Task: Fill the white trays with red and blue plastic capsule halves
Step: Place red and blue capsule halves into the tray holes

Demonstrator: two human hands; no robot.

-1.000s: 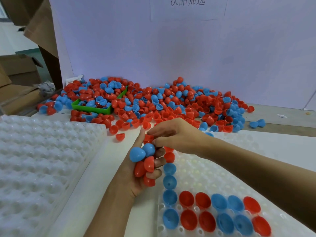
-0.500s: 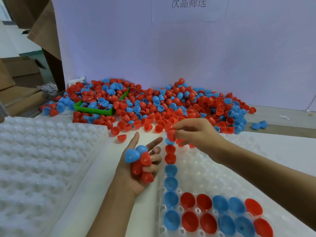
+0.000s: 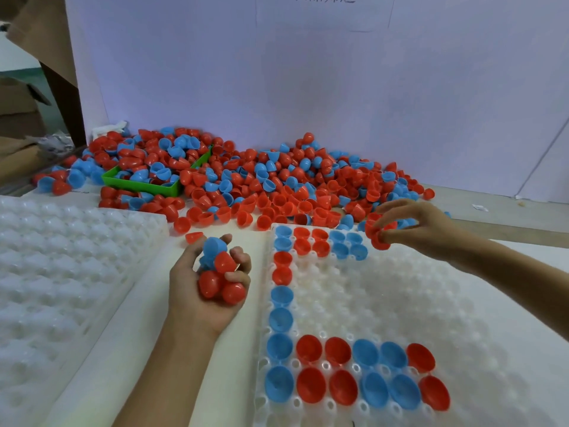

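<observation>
Red halves (image 3: 309,349): 12 in tray (image 3: 385,297) | blue halves (image 3: 280,322): 14

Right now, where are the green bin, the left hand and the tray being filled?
green bin (image 3: 144,187), head view, on its front wall.
left hand (image 3: 197,285), head view, on the palm, gripping capsule halves.
tray being filled (image 3: 400,303), head view, on bare sockets mid-tray.

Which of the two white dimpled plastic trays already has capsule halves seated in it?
The white dimpled plastic tray on the right, under the right hand, holds seated red and blue halves. The left tray shows none.
</observation>
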